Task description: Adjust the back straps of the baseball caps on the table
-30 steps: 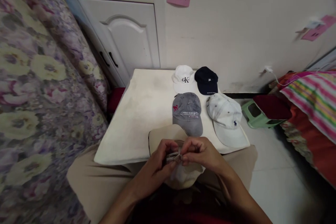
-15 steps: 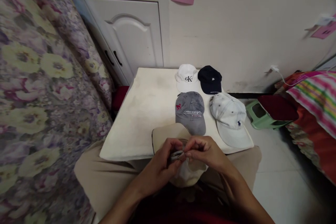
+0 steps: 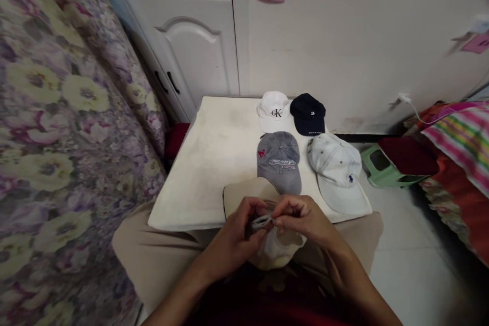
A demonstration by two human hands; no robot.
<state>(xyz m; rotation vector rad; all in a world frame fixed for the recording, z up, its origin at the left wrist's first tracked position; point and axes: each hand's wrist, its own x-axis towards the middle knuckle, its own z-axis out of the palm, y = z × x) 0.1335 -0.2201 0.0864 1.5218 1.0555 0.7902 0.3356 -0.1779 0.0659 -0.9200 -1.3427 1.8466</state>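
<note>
A cream cap (image 3: 275,253) lies upturned over my lap, its brim (image 3: 244,194) reaching onto the front edge of the padded table. Fingers closed, my left hand (image 3: 241,232) pinches a pale, strap-like piece (image 3: 261,221) at the cap's back opening. From the other side, my right hand (image 3: 303,219) grips the end of that piece between thumb and fingers. Just beyond the hands sits a grey cap (image 3: 278,160) with white lettering. A pale denim cap (image 3: 338,168) rests to the right, with a white cap (image 3: 274,112) and a navy cap (image 3: 307,113) farther back.
The caps lie on a cream-covered table (image 3: 206,158). A flowered curtain (image 3: 76,153) hangs at the left, beside a white cabinet (image 3: 191,46). On the right stand a green stool (image 3: 378,165) with a dark red top and a bed with a striped cover (image 3: 462,132).
The view has shifted slightly. Both hands stay at the cream cap's opening, and the pale strap-like piece between them shows a little more as a loop.
</note>
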